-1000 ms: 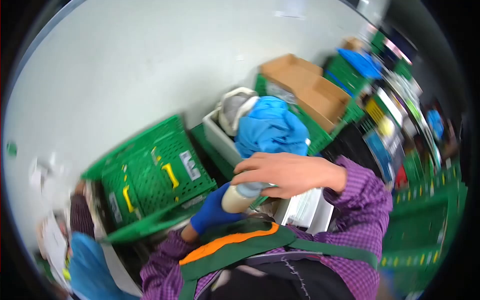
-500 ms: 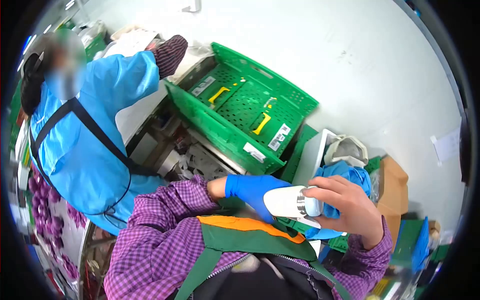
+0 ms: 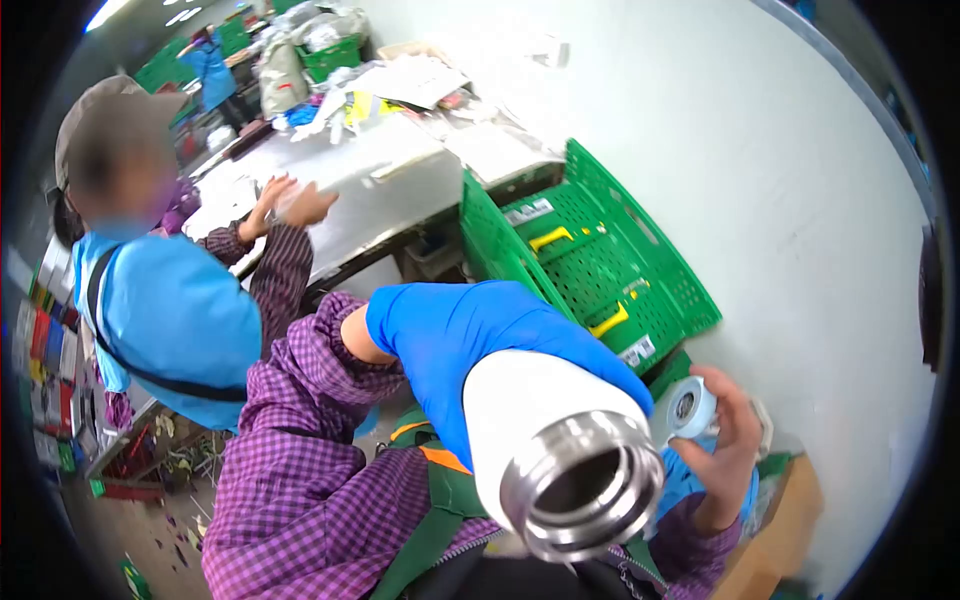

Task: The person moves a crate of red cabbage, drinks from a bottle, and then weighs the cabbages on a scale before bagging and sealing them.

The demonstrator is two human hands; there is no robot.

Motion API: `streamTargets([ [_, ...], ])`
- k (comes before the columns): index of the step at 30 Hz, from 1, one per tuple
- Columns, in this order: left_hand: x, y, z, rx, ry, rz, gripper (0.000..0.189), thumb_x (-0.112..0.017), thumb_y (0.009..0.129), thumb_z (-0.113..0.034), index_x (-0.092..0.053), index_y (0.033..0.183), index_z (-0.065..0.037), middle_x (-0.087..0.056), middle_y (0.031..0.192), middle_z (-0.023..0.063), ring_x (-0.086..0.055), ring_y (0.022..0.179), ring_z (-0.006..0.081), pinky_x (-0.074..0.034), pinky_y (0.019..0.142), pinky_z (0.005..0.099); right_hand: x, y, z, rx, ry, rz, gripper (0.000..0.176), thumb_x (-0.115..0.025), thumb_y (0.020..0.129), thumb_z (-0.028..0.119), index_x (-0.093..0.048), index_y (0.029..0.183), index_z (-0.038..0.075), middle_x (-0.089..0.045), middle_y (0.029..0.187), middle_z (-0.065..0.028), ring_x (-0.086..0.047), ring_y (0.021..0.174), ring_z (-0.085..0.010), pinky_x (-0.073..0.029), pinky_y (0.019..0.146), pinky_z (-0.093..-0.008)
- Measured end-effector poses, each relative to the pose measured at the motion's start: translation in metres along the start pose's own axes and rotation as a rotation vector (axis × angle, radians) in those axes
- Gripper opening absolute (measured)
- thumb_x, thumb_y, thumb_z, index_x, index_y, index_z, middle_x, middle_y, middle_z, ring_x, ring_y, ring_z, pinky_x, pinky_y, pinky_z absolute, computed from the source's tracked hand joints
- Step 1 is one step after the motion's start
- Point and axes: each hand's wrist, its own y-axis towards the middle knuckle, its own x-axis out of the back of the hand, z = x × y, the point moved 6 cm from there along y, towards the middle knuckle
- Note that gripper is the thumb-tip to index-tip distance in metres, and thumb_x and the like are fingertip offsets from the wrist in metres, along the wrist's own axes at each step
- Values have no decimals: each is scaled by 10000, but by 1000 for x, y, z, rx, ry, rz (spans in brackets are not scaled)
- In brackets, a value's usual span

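Lid [image 3: 692, 410] lifted away from the bottle [image 3: 525, 400], which it capped half a second ago.
Gloved in blue, the left hand [image 3: 470, 340] grips the white bottle around its side, in front of the person's chest, with the open steel neck [image 3: 528, 480] tilted toward the camera. The bare right hand [image 3: 732, 435] pinches the light blue lid between thumb and fingers, just beside the bottle. A green crate [image 3: 650, 250] sits beyond both hands, beside the wall [image 3: 780, 230].
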Motion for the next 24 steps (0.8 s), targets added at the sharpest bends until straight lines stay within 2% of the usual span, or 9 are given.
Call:
streamTargets([
  [3, 10, 2, -49, -125, 176, -8, 589, -696, 790, -407, -592, 1194, 8, -650, 1080, 134, -618, 950, 312, -467, 847, 377, -14, -10, -7, -158, 148, -64, 654, -689, 569, -50, -491, 1192, -49, -528, 1243, -181, -542, 1094, -218, -416, 949, -338],
  [4, 12, 4, -65, -158, 266, -7, 510, -676, 822, -347, -602, 1175, 13, -658, 1029, 138, -626, 874, 314, -483, 777, 380, -17, -16, -13, -222, 219, -102, 650, -669, 576, -46, -485, 1199, -55, -535, 1233, -175, -553, 1069, -211, -421, 941, -333],
  [7, 14, 9, -93, -246, 402, 40, 492, -676, 824, -333, -607, 1166, 13, -659, 1018, 139, -625, 852, 309, -484, 753, 378, -21, -31, -29, -342, 372, -201, 668, -674, 589, -22, -467, 1224, -49, -552, 1209, -167, -560, 1055, -207, -434, 923, -329],
  [10, 22, 12, -104, -324, 491, 79, 474, -677, 825, -319, -612, 1158, 12, -659, 1008, 139, -625, 830, 305, -485, 729, 376, -24, -29, -32, -381, 437, -232, 682, -710, 617, 11, -453, 1246, -41, -561, 1193, -164, -562, 1053, -210, -440, 915, -326],
  [15, 34, 13, -111, -413, 580, 130, 444, -678, 827, -295, -621, 1143, 11, -660, 990, 141, -624, 793, 297, -487, 689, 374, -32, -29, -58, -295, 497, -190, 660, -753, 685, 84, -448, 1260, -26, -565, 1187, -169, -561, 1055, -215, -447, 905, -328],
  [17, 31, 20, -129, -425, 649, 109, 418, -680, 826, -273, -628, 1129, 10, -661, 976, 141, -619, 753, 287, -484, 654, 366, -42, -32, -56, -416, 365, -107, 544, -624, 846, 59, -391, 1328, -36, -518, 1259, -143, -505, 1154, -231, -384, 979, -323],
  [19, 26, 20, -133, -440, 720, 82, 391, -681, 826, -251, -635, 1115, 9, -662, 962, 141, -615, 713, 277, -480, 619, 359, -50, -27, -69, -373, 436, -104, 580, -666, 794, 65, -410, 1306, -32, -534, 1233, -151, -523, 1122, -226, -405, 955, -328],
  [21, 30, 11, -131, -507, 632, -167, 369, -685, 823, -239, -645, 1099, 2, -670, 937, 134, -614, 682, 274, -482, 614, 353, -59, -19, -77, -302, 575, -99, 654, -748, 691, 77, -448, 1263, -25, -566, 1182, -168, -560, 1059, -217, -447, 908, -337],
  [24, 30, 7, -146, -540, 789, -186, 328, -680, 829, -227, -660, 1084, -20, -679, 922, 118, -619, 666, 257, -484, 595, 336, -68, -13, -73, -314, 582, -78, 643, -738, 699, 75, -451, 1265, -24, -569, 1167, -153, -559, 1064, -215, -443, 918, -340],
])
